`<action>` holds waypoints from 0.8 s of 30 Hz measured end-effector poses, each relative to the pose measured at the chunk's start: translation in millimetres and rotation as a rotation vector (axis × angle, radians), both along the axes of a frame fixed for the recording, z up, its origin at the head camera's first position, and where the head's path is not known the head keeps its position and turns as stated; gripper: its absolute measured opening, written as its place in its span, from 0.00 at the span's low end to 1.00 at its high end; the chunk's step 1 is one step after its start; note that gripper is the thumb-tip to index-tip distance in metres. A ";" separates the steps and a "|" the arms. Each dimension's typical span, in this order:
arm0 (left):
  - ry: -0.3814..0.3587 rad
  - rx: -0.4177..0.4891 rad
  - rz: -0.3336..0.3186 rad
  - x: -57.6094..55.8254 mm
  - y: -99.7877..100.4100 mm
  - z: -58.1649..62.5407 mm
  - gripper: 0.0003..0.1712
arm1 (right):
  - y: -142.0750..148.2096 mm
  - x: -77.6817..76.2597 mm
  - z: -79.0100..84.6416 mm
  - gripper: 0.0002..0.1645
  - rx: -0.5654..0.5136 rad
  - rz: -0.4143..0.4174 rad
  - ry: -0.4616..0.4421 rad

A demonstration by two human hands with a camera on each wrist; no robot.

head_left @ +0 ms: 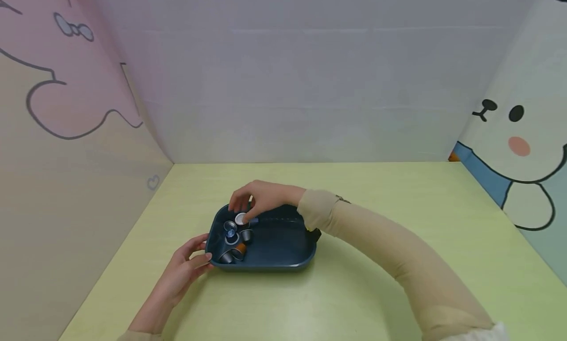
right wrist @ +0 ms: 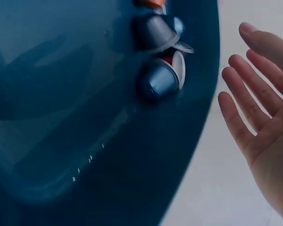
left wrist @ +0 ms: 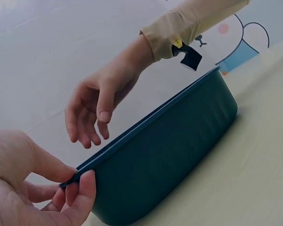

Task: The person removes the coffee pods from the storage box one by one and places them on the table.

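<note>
A dark blue plastic tray stands on the table, with several coffee capsules gathered at its left end. My left hand pinches the tray's left rim between thumb and fingers. Over the tray's far left part hovers my right hand, its fingers loosely bent and holding nothing in the left wrist view. In the head view its thumb overlaps a white-lidded capsule; contact cannot be told. An orange capsule lies near the front. The right wrist view shows a blue capsule and a grey capsule tipped on their sides.
The pale yellow-green table extends around the tray. A plain light wall rises behind it, with cartoon-printed panels at both sides. A small black piece hangs at the right sleeve's cuff, by the tray's right side.
</note>
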State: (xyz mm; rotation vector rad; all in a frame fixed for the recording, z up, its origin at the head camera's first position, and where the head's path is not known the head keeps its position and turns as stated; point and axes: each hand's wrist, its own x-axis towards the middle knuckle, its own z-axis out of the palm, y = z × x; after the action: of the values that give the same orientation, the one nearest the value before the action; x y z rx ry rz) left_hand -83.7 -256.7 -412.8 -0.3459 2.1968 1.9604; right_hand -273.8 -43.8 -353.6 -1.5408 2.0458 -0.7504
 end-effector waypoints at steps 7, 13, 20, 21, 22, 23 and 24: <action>0.019 0.019 -0.008 0.2 0.1 0.1 0.32 | -12.4 15.4 -8.8 0.25 0.066 0.096 -0.012; 0.024 0.023 0.001 0.9 0.4 -0.3 0.31 | -21.0 23.5 -16.1 0.23 0.126 0.154 -0.010; 0.026 0.022 -0.016 1.6 -0.7 -0.7 0.33 | -28.9 29.4 -22.9 0.23 0.170 0.175 0.054; 0.025 0.021 -0.015 1.6 -0.7 -0.8 0.33 | -29.7 30.0 -24.8 0.22 0.179 0.175 0.062; 0.024 0.022 -0.012 1.6 -0.6 -0.8 0.33 | -30.6 30.8 -26.7 0.22 0.189 0.174 0.069; 0.025 0.022 -0.012 1.6 -0.6 -0.9 0.33 | -31.3 31.9 -28.0 0.21 0.200 0.171 0.077; 0.027 0.021 -0.015 1.7 -0.7 -1.2 0.33 | -31.8 33.2 -29.2 0.21 0.208 0.172 0.082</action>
State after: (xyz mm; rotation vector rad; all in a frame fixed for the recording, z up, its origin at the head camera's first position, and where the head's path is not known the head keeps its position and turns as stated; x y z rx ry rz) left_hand -82.0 -257.4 -414.0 -0.3014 2.1872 1.9900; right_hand -240.5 -75.6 -382.7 -1.6237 1.9478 -0.4020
